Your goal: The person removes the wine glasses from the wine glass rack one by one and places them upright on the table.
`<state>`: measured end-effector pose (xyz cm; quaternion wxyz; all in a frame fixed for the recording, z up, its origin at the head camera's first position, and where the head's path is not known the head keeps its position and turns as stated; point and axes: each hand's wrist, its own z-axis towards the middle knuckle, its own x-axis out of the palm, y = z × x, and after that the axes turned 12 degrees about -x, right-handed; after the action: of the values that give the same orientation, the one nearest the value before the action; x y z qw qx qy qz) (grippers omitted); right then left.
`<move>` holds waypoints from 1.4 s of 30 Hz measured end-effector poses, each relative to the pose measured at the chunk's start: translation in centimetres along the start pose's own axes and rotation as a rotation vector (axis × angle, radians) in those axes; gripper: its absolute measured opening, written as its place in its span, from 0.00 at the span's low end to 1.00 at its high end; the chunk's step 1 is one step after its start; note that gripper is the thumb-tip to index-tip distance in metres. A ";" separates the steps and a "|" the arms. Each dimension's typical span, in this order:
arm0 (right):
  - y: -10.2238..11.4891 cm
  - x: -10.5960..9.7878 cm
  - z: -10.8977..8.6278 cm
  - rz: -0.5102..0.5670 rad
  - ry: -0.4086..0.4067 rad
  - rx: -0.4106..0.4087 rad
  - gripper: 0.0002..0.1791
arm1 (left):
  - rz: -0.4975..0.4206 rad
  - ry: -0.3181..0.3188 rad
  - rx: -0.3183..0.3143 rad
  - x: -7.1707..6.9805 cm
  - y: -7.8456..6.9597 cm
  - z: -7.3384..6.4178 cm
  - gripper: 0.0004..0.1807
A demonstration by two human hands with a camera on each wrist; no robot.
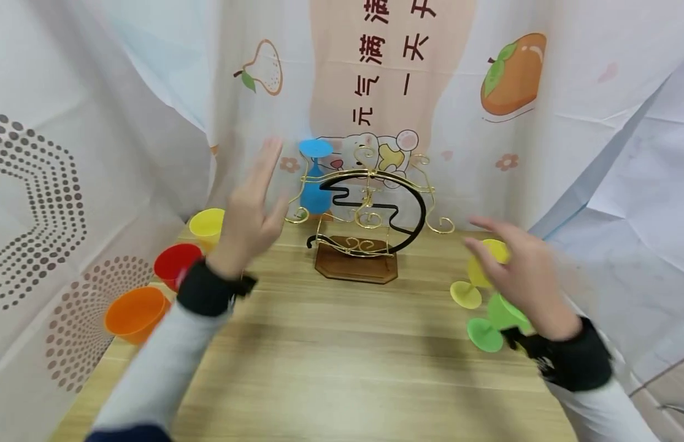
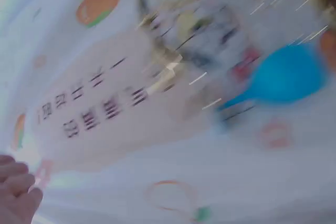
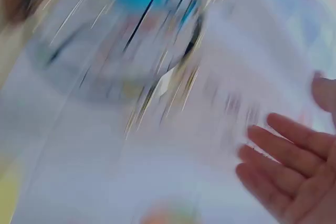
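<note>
My left hand (image 1: 250,215) is raised above the left side of the table, blurred, its fingers extended and holding nothing. The right hand (image 1: 521,270) hovers over the right side with fingers spread, also without anything in it. Between them, farther back, stands a gold wire goblet rack (image 1: 366,178) with a black curved frame and a brown wooden base (image 1: 355,270). A blue goblet (image 1: 316,196) hangs upside down at the rack's left. Behind my right hand are a yellow goblet (image 1: 465,294) and a green goblet (image 1: 485,334), both partly hidden.
Along the table's left edge are an orange cup (image 1: 134,313), a red cup (image 1: 173,264) and a yellow cup (image 1: 206,224), mouths upward; the left arm partly covers them. White printed curtains (image 1: 297,37) enclose the wooden table (image 1: 342,350) behind and at both sides.
</note>
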<state>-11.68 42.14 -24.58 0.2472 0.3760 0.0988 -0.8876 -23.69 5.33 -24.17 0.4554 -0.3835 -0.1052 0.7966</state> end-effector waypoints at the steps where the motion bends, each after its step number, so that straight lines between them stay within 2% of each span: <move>1: 0.9 1.1 1.7 0.063 0.023 -0.021 0.23 | 0.035 0.070 -0.002 0.0 -0.1 2.9 0.33; 2: 1.6 2.6 3.3 0.130 0.069 -0.057 0.25 | 0.077 0.152 -0.006 0.1 -0.1 5.6 0.33; 4: 2.9 5.5 5.7 0.238 0.226 -0.089 0.29 | 0.169 0.345 -0.067 0.9 0.8 9.9 0.33; 5: 3.3 7.0 6.5 0.266 0.308 -0.097 0.30 | 0.216 0.448 -0.113 1.5 1.4 11.6 0.33; 7: 3.9 9.5 7.1 0.303 0.439 -0.086 0.30 | 0.309 0.633 -0.181 3.2 3.0 13.7 0.35; 8: 4.1 10.4 7.0 0.310 0.478 -0.079 0.30 | 0.340 0.695 -0.204 4.2 3.8 14.2 0.35; 10: 4.4 11.6 6.3 0.300 0.491 -0.069 0.29 | 0.380 0.796 -0.247 6.3 5.2 14.2 0.37; 13: 5.0 12.1 4.6 0.280 0.423 -0.081 0.28 | 0.384 0.869 -0.248 9.0 6.5 12.9 0.37; 17: 6.1 12.1 3.1 0.253 0.329 -0.129 0.28 | 0.404 0.892 -0.195 10.8 7.4 10.5 0.36; 21: 6.9 11.9 2.7 0.250 0.285 -0.157 0.27 | 0.473 0.866 -0.109 11.0 7.5 9.9 0.29; 24: 6.8 11.7 2.9 0.237 0.262 -0.169 0.28 | 0.565 0.832 -0.036 10.6 7.1 10.7 0.26; 27: 6.2 11.6 3.4 0.222 0.228 -0.181 0.29 | 0.635 0.779 0.009 10.1 6.7 11.9 0.26; 30: 5.4 11.6 4.0 0.209 0.200 -0.205 0.30 | 0.641 0.725 0.045 9.8 6.7 12.9 0.26; 33: 4.9 11.8 4.5 0.203 0.193 -0.221 0.30 | 0.665 0.698 0.092 9.8 6.8 13.6 0.26; 36: 4.4 12.1 4.8 0.221 0.207 -0.211 0.30 | 0.676 0.687 0.089 10.1 7.2 14.2 0.27; 40: 3.9 12.5 5.1 0.253 0.232 -0.188 0.29 | 0.669 0.672 0.043 10.5 8.0 15.0 0.28; 42: 3.7 12.7 5.3 0.260 0.242 -0.184 0.29 | 0.661 0.667 0.039 10.5 8.5 15.2 0.28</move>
<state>-20.58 32.42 -29.94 0.3791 0.4654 0.1590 -0.7838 -42.96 11.74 -23.57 0.1931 -0.6228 0.1897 0.7340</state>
